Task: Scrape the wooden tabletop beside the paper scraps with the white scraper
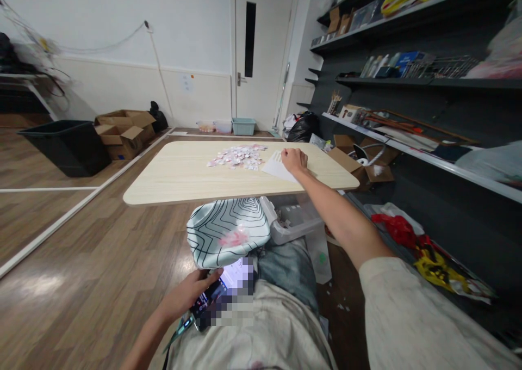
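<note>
My left hand (185, 296) is down at my lap, closed around a phone (214, 294) whose screen is lit. My right arm reaches out over the pale wooden table (183, 177). At its far end my right hand (293, 159) rests with curled fingers on a white sheet of paper (275, 168); whether it grips the sheet I cannot tell. A heap of small pink and white paper pieces (238, 156) lies just left of that hand. A patterned cushion (226, 231) sits on my knees under the table edge.
A grey plastic bin (291, 223) stands under the table. Dark shelving (408, 76) full of goods lines the right wall, with open cardboard boxes (359, 163) and bags on the floor below. A black tub (67, 144) and more cartons (122, 130) stand at the left. A white door (261, 54) is behind.
</note>
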`<action>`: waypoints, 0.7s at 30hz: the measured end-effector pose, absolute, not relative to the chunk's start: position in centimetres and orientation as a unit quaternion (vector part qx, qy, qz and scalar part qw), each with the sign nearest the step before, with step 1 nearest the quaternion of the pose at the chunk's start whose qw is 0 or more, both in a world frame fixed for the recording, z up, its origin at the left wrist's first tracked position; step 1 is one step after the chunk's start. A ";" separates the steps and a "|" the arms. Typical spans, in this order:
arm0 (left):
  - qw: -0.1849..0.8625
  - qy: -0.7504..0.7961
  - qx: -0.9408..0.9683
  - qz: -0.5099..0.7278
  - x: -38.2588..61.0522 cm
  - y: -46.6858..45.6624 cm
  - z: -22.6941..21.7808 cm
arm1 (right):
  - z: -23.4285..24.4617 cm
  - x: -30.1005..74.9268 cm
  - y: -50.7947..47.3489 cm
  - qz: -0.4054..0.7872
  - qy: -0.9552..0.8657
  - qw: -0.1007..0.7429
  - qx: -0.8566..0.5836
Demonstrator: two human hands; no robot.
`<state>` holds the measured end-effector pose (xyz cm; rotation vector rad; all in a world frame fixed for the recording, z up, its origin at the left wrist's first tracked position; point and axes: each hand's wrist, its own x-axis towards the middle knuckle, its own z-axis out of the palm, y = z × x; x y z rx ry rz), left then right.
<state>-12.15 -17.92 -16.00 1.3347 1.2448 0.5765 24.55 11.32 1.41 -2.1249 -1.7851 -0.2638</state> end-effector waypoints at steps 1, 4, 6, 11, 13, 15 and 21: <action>0.579 0.529 0.570 0.244 -12.1 -18.0 -15.9 | 1.4 24.4 11.5 -0.093 -0.628 0.179 -0.752; 0.595 0.531 0.556 0.232 -12.2 -18.2 -15.6 | 1.2 23.9 12.1 -0.091 -0.623 0.186 -0.755; 0.602 0.536 0.546 0.228 -12.3 -18.5 -15.4 | 1.2 23.5 12.4 -0.091 -0.623 0.186 -0.754; 0.590 0.543 0.551 0.230 -12.9 -19.1 -14.9 | 1.2 23.3 13.0 -0.093 -0.637 0.180 -0.744; 0.592 0.540 0.551 0.232 -13.0 -19.3 -14.7 | 1.2 23.4 13.0 -0.096 -0.642 0.176 -0.740; 0.593 0.545 0.545 0.231 -13.0 -19.4 -14.7 | 1.3 23.5 12.9 -0.099 -0.648 0.169 -0.736; 0.605 0.544 0.540 0.215 -12.8 -19.5 -15.1 | 1.6 23.4 12.5 -0.116 -0.662 0.150 -0.725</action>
